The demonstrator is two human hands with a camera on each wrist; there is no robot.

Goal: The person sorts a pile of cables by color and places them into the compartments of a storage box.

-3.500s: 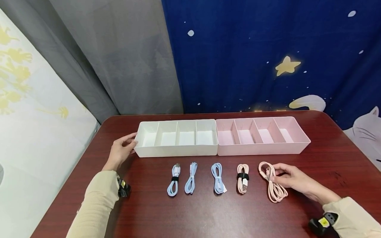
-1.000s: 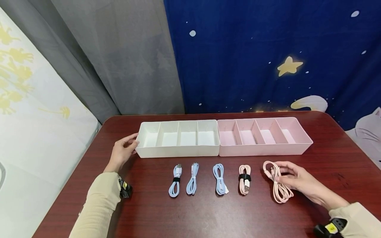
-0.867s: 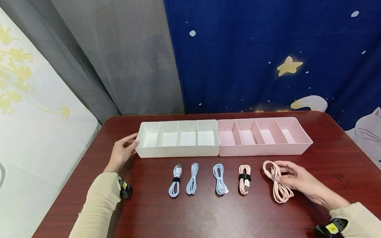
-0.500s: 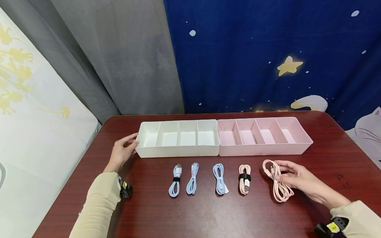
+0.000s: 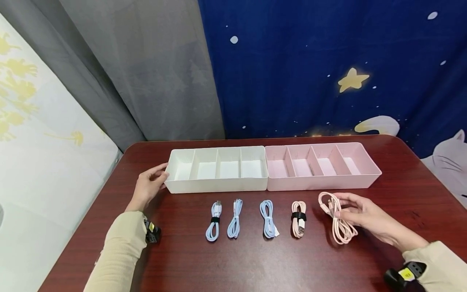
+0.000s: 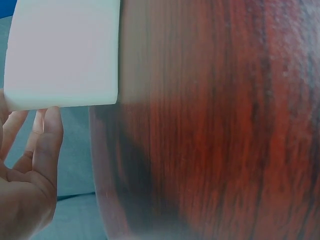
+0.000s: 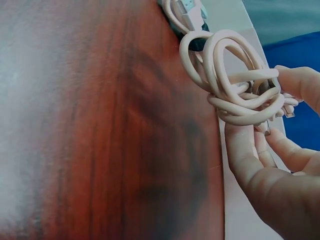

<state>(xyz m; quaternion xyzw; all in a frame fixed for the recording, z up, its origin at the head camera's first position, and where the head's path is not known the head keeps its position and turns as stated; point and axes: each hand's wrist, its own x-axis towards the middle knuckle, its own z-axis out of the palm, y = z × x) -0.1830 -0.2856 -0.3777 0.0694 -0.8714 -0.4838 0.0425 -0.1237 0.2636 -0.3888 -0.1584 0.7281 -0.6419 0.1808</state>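
My right hand [image 5: 368,217] pinches a coiled pale pink charging cable [image 5: 342,233] between thumb and fingers. In the right wrist view the cable's loops [image 7: 245,112] hang from the fingertips, just above the table. My left hand [image 5: 147,186] touches the left end of a white divided box [image 5: 215,186]; in the left wrist view its fingertips [image 6: 53,117] meet the box's end wall. Against the white box's right end stands a pink divided box [image 5: 321,184]. No items show in either box's compartments.
On the brown table [image 5: 255,263], in front of the boxes, lie a light blue cable with a black strap [image 5: 213,231], two more light blue cables [image 5: 234,227] [image 5: 268,227], and a pink cable with a black strap [image 5: 298,227]. Curtains hang behind the table.
My right hand has lifted the pink cable slightly, up and toward the boxes. The left hand stays at the white box's end, and the other cables have not moved.
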